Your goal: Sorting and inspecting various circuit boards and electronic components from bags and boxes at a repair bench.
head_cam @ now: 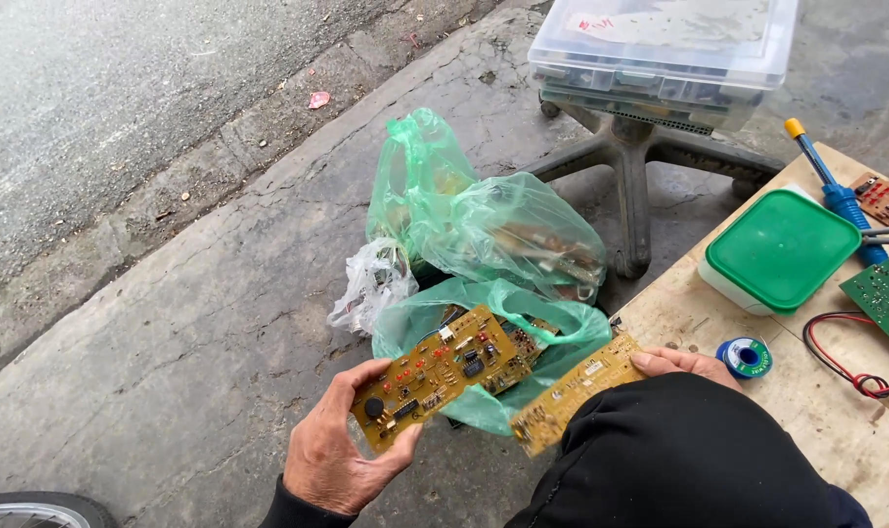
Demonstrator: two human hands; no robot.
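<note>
My left hand (339, 450) grips a yellow-brown circuit board (435, 376) by its lower end, component side up, with small red and black parts on it. My right hand (681, 363), mostly hidden behind my black sleeve, holds a second yellow-brown circuit board (574, 391) by its upper end. Both boards hover above an open green plastic bag (552, 337) on the ground, which holds more boards.
Another green bag (493, 220) and a white bag (371, 284) lie behind. A chair base (635, 161) carries a clear plastic box (665, 54). The wooden table (816, 420) at right bears a green-lidded container (782, 249), solder spool (746, 356), blue soldering iron (836, 191), green board (885, 298).
</note>
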